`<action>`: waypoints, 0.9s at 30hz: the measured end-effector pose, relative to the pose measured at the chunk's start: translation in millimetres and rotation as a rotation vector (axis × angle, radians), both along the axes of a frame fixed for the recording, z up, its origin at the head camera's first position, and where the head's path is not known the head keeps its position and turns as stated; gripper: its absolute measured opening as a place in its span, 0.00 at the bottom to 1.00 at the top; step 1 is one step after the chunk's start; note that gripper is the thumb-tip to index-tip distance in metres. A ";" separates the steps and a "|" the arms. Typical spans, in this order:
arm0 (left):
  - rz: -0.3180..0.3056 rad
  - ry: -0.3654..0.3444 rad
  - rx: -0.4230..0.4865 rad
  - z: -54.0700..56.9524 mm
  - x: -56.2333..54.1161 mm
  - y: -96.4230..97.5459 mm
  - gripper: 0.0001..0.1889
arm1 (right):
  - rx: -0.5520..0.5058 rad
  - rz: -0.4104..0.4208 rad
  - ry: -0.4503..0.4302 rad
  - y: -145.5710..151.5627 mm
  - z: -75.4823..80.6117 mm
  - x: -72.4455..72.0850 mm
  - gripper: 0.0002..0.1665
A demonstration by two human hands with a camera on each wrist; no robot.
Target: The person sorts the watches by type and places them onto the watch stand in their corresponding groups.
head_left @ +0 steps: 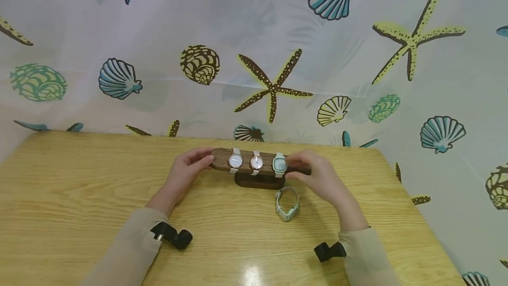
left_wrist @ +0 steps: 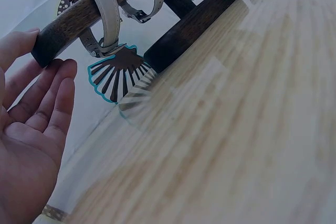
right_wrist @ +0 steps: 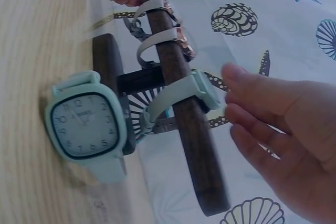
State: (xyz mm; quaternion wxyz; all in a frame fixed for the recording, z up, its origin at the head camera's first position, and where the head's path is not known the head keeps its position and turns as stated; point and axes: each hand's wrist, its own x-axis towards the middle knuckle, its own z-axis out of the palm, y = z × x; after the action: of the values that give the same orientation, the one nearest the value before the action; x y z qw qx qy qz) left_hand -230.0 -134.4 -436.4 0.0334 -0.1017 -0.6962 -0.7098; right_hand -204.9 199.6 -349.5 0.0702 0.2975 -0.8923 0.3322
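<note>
A dark wooden watch stand (head_left: 220, 159) has a long bar raised on an oval base (head_left: 259, 181). Around the bar are a white-strapped round watch (head_left: 235, 160), a second light-strapped round watch (head_left: 256, 162) and a mint square watch (head_left: 279, 164). My left hand (head_left: 184, 172) pinches the bar's left end, thumb on one side and fingertips beneath, as the left wrist view shows. Beside the mint watch, my right hand (right_wrist: 289, 135) has its fingers loosely bent, with a small gap to the watch. Another mint watch (head_left: 287, 204) stands on its side on the table, its strap forming a loop.
The light wooden table (head_left: 99, 197) meets a white cloth (head_left: 158, 100) printed with shells and starfish just behind the stand. More cloth hangs along the right side. A black wrist mount (head_left: 172, 235) sits on each sleeve.
</note>
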 end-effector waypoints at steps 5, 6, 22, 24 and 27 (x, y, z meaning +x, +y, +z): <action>0.009 -0.001 -0.001 -0.3 -0.6 -0.2 0.22 | 0.062 0.178 -0.130 3.6 4.9 3.1 0.16; 0.010 -0.005 0.001 -0.2 -0.5 -0.2 0.23 | 0.085 0.203 -0.164 4.0 5.2 3.3 0.16; 0.004 -0.010 -0.013 2.9 1.6 0.2 0.25 | 0.270 0.346 -0.446 7.6 -7.0 1.3 0.14; 0.003 -0.011 -0.010 2.9 1.7 0.4 0.25 | 0.286 0.344 -0.468 6.7 -8.5 1.6 0.15; 0.002 -0.013 -0.008 2.6 1.5 0.4 0.26 | 0.314 0.338 -0.487 5.4 -10.3 2.0 0.15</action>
State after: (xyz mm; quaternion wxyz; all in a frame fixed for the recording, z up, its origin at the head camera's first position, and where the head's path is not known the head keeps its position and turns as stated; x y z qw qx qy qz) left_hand -228.5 -134.0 -433.8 0.0294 -0.0964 -0.6994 -0.7076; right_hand -203.0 205.0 -359.7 -0.2477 0.3604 -0.8612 0.2589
